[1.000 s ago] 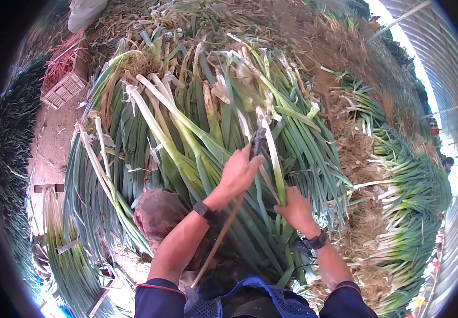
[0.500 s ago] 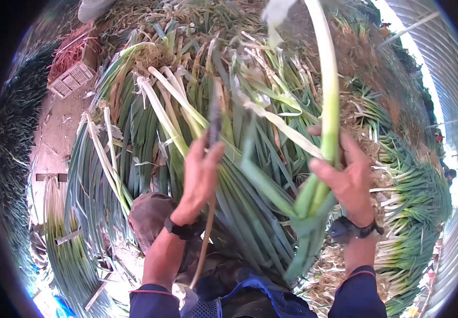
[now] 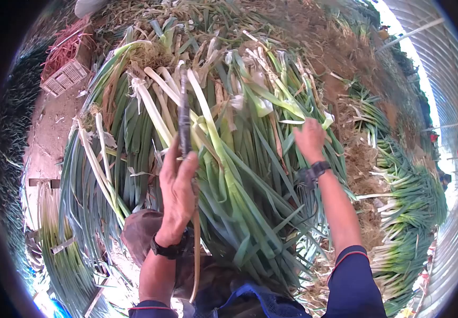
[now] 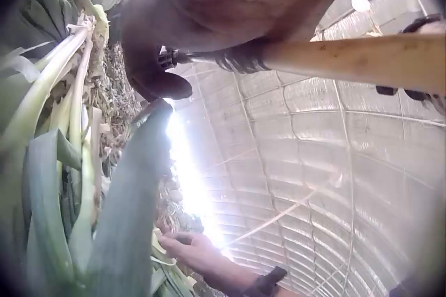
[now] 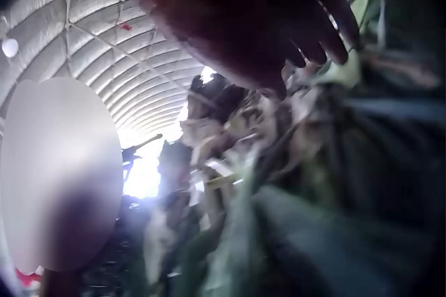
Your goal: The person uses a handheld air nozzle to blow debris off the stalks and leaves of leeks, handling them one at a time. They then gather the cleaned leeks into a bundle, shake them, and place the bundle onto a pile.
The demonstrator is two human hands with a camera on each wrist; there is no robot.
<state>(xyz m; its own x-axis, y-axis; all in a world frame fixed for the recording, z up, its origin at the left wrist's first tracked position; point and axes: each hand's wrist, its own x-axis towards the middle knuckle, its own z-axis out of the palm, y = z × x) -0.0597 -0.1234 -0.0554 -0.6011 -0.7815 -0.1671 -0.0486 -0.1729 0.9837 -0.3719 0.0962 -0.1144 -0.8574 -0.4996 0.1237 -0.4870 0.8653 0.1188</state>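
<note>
In the head view my left hand [image 3: 177, 193] grips a dark wrapped rod [image 3: 184, 119] that points away from me, with a tan tube [image 3: 196, 249] trailing below it. The left wrist view shows that hand [image 4: 223, 4] round the tan tube [image 4: 355, 59]. A leek with a clean white stem [image 3: 202, 98] lies just right of the rod, on the leek pile. My right hand [image 3: 309, 140] reaches over the pile's right side, close to pale peeled leaves [image 3: 287, 107]; its fingers [image 5: 327, 43] hang apart in the blurred right wrist view, and contact cannot be told.
A crate [image 3: 64, 77] of reddish strips stands at upper left. More leeks [image 3: 56, 228] lie at lower left, and a long row of leeks [image 3: 404, 212] runs down the right. A person's knee [image 3: 140, 233] is below the pile.
My right hand raised a leek and now is away from it, farther forward; a clean-stemmed leek lies on the pile's middle. My left hand moved left with the rod.
</note>
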